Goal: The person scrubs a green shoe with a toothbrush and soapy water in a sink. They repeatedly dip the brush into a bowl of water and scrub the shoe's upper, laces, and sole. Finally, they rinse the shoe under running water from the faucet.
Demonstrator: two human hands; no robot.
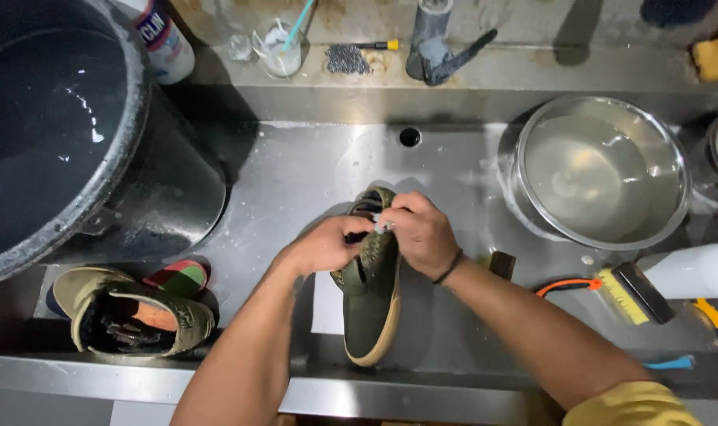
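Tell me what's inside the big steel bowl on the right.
The steel bowl holds shallow, cloudy water with suds along its rim; nothing solid shows in it. Its outer base and the sink floor beneath it are hidden.

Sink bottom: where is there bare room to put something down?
Bare sink floor lies between the black bucket and the steel bowl, below the drain hole. It is crowded around the hands on the green shoe, by the other shoe, and by the yellow brush at right.
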